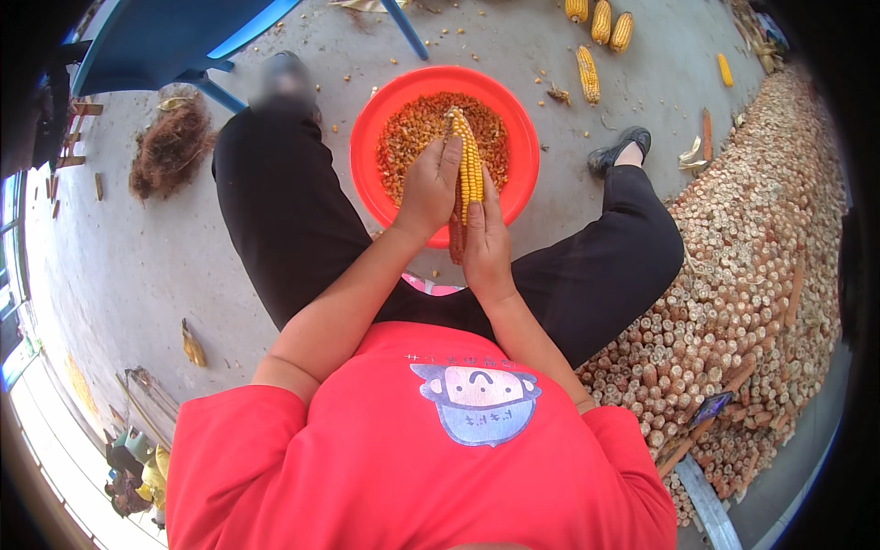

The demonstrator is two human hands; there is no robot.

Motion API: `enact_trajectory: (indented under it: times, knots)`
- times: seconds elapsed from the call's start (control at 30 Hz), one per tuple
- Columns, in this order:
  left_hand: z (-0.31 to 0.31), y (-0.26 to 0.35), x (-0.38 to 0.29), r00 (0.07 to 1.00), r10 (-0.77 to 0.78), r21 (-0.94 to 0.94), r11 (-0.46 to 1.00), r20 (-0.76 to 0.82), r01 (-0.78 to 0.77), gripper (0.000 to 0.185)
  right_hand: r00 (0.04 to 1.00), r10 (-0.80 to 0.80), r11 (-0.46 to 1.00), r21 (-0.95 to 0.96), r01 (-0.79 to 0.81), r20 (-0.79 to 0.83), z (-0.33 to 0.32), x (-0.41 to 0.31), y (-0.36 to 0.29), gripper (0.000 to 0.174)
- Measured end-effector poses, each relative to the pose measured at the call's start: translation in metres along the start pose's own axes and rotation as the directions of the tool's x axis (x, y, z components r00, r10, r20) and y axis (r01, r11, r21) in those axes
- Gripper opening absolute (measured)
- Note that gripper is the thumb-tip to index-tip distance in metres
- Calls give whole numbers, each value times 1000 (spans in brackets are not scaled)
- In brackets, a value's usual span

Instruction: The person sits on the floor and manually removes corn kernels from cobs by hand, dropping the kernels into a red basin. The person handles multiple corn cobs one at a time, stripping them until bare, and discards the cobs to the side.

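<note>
Above a red plastic basin [529,155], both my hands are around a yellow ear of corn [470,161], its tip pointing away from me. My left hand [430,182] grips it from the left, the thumb lying along its side. From the right, my right hand [489,240] holds its near part with the fingers stretched along it. A bare reddish corncob length [456,240] shows between my palms; whether it is a separate cob or part of this ear, I cannot tell. Loose orange-yellow kernels [405,144] cover the basin's bottom.
To the right, a large bank of stacked corncobs [742,275] rises beside my leg, a phone [710,409] on it. Several ears of corn [601,22] lie on the concrete floor beyond the basin. A blue plastic chair [165,45] and a brown fibrous heap [168,148] are at left.
</note>
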State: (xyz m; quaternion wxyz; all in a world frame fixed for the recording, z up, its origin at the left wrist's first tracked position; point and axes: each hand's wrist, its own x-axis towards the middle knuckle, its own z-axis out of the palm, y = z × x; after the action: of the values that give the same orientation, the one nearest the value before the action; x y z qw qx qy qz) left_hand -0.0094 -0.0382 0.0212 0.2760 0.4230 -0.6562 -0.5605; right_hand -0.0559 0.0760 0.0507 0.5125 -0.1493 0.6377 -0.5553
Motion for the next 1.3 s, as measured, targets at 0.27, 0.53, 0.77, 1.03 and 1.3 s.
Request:
enact_trajectory:
  times: [0.27,0.53,0.77,1.03,1.3]
  knots:
    - [1,-6,-2,998,36,-39,999,-45,-38,43,874,-479,864,-224,451,-85,-3,17,31,49]
    - [-3,6,-5,999,-10,-16,1000,45,10,43,954,-290,921,-291,258,-71,-9,11,31,46]
    - [-1,-6,-6,998,65,26,998,-18,-64,39,961,-262,964,-73,256,-87,-2,9,24,47]
    - [12,-12,-10,998,-6,-231,973,64,21,42,930,-343,939,-63,337,-130,-2,18,23,47]
    - [9,-6,-18,996,-41,-74,996,79,47,45,927,-347,935,-129,330,-140,-1,18,19,45]
